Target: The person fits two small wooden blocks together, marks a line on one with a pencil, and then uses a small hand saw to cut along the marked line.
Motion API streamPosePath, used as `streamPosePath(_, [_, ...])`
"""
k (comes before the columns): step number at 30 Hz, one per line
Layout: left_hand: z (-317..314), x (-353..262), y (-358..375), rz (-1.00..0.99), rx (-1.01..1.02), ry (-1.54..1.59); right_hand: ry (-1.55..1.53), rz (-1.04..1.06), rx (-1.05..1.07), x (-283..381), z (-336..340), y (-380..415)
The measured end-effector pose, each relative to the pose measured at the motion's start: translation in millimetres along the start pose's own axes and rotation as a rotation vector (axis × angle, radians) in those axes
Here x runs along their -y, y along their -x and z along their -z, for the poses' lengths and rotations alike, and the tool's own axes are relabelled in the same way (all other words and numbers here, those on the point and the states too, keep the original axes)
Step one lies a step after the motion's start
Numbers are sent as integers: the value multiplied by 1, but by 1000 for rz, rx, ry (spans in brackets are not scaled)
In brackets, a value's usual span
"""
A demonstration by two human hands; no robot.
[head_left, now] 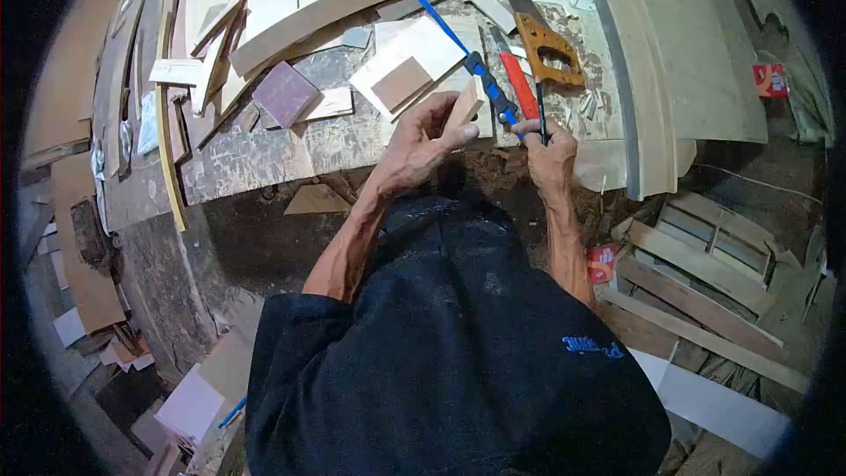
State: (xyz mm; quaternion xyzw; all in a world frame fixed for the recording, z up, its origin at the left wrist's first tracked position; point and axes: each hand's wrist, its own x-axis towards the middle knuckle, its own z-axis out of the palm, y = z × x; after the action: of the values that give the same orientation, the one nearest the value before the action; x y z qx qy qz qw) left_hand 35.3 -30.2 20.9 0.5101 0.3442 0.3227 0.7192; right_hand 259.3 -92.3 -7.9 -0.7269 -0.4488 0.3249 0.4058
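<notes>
Head view: our left hand (421, 139) is closed around a small wood block (466, 104); our right hand (552, 152) pinches a dark pencil-like tool (541, 106). A blue-and-black tool (476, 63) reaches to that hand; just beyond, a red tool (518, 84) and a wooden-handled saw (529, 31) lie on the worktop (220, 174).

I have the bench (339, 143) ahead on my feed. On it, the saw (529, 40) lies at right, a tool (518, 85) just left of it, then a strap (478, 64). Farther left I see a slab (286, 94), a long board (335, 18) behind it. A block (467, 104) sits in my left hand (421, 145), a rod (542, 115) in my right (553, 154). Planks (701, 266) lie to my right.
</notes>
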Motion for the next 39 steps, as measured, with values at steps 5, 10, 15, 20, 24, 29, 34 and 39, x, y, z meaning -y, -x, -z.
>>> streamPosePath(5, [2, -4, 2, 116, -50, 27, 82, 43, -99, 7, -8, -6])
streamPosePath(10, [7, 3, 1, 130, -148, -141, 287, 29, -86, 8, -6, -13])
streamPosePath(15, [13, 19, -1, 6, -234, -308, 567, 273, -49, 6, -13, -14])
streamPosePath(20, [18, 21, -5, -20, -287, -398, 499, 249, -86, 8, -18, -11])
streamPosePath(24, [23, 23, -8, 0, -249, -423, 412, 205, -216, -12, -15, -24])
streamPosePath(29, [22, 38, -12, -204, -265, -672, 519, 241, -317, -7, -3, -37])
streamPosePath(34, [17, 28, -7, -212, -228, -739, 545, 312, -379, -26, 19, -38])
streamPosePath(39, [21, 41, -7, -249, -225, -744, 329, 379, -253, 1, -3, -35])
